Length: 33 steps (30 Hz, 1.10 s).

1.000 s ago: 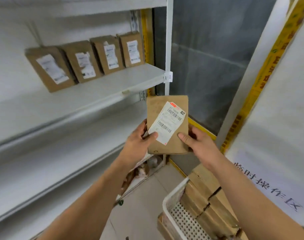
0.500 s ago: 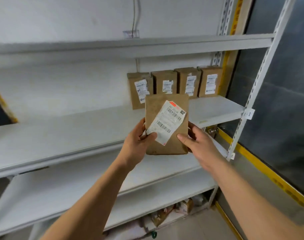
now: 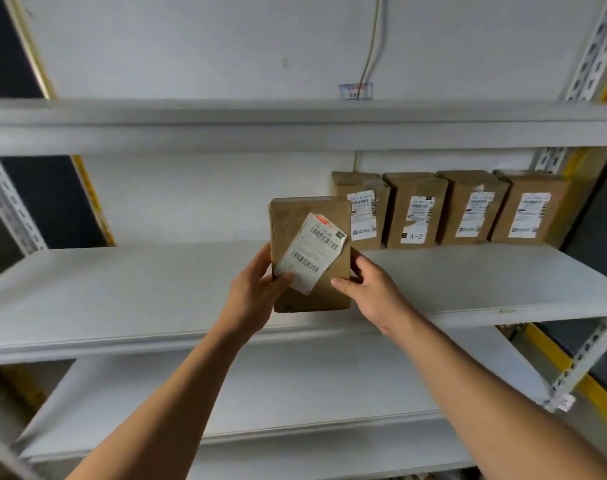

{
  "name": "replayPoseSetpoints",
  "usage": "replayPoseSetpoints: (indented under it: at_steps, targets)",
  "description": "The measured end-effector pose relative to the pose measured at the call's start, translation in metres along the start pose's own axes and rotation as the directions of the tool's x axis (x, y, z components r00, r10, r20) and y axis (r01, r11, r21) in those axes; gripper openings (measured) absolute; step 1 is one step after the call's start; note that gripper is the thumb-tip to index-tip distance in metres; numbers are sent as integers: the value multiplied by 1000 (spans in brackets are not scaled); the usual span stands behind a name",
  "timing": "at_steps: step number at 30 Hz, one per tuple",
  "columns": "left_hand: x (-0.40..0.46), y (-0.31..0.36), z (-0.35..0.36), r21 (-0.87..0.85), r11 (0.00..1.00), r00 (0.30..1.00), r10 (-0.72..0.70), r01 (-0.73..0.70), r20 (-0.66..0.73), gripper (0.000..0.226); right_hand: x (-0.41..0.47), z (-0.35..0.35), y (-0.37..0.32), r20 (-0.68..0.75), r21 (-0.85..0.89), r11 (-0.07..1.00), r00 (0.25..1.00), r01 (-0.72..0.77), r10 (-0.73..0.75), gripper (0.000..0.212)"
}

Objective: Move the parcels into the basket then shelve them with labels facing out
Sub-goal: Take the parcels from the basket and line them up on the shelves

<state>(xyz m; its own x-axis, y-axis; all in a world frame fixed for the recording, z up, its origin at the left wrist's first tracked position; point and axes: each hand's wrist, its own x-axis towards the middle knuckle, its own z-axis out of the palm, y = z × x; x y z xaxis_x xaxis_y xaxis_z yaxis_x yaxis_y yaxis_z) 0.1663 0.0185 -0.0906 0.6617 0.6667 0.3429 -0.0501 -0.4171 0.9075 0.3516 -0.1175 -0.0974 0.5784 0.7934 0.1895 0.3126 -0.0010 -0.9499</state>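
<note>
Setting: white metal shelving (image 3: 191,292) against a pale wall, with perforated uprights at both sides and a thin cable running down the wall above.
Shelf boards: three in view, one above, one at the middle, one lower and nearer.
Parcels on the shelf: four brown ones (image 3: 444,209) stand in a row at the far right of the middle board, side by side and touching or nearly so, each with a white label facing out; the second from the left reads "A-2".
Parcel in hand: one brown held parcel (image 3: 295,223), upright, in front of the middle board and just left of the row, its right edge overlapping the leftmost standing parcel in the view.
Its label: one white barcode label (image 3: 312,252), stuck on askew, facing the camera.
Left hand (image 3: 257,296): fingers closed on the parcel's lower left edge, thumb pressed on the label's lower corner.
Right hand (image 3: 371,289): fingers wrapped behind the lower right edge, thumb on the front face; both hands grip it.
Open room: the middle board is bare from the left upright across to the row; the lower board shows nothing on it.
Edges: the parcel's bottom edge hangs level with the middle board's front lip; whether it touches the board cannot be told.
</note>
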Motion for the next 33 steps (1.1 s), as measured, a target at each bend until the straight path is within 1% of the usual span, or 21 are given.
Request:
replayPoseSetpoints:
  at_steps: [5,9,13,17,19,22,23,26,28,31,33]
  targets:
    - [43,-20,-8,77,994,994,-77,84,-83,62,56,13,12,10,-31,1000,1000,0,1,36]
    - [71,-33,-10,73,990,983,-113,125,-145,66,95,26,23,-13,-77,997,1000,4,-5,36]
    - [98,-47,-11,6,990,977,-139,142,-163,66,127,41,32,-58,-94,995,998,-17,12,44]
    - [126,-67,-16,-23,987,976,-161,159,-149,67,163,55,51,-104,-79,995,993,-59,51,56]
    - [140,-77,-19,-32,987,980,-163,160,-117,70,179,59,62,-125,-51,994,988,-100,93,54]
    - [165,-87,-22,-28,987,983,-160,158,-95,75,194,60,58,-179,-38,989,974,-144,135,45]
    - [172,-89,-22,-35,986,983,-164,161,-84,76,198,60,56,-206,-46,987,968,-153,140,47]
    - [193,-96,-19,-35,989,987,-146,144,-63,82,208,62,54,-314,-100,977,938,-186,146,62]
    - [204,-101,-13,-63,989,990,-137,134,-45,83,215,63,58,-352,-126,972,925,-199,143,61]
    - [215,-111,-7,-115,985,991,-131,126,-35,84,219,63,57,-369,-142,964,916,-226,161,59]
    - [221,-117,-4,-120,985,991,-132,127,-37,84,221,62,58,-368,-133,958,910,-253,189,60]
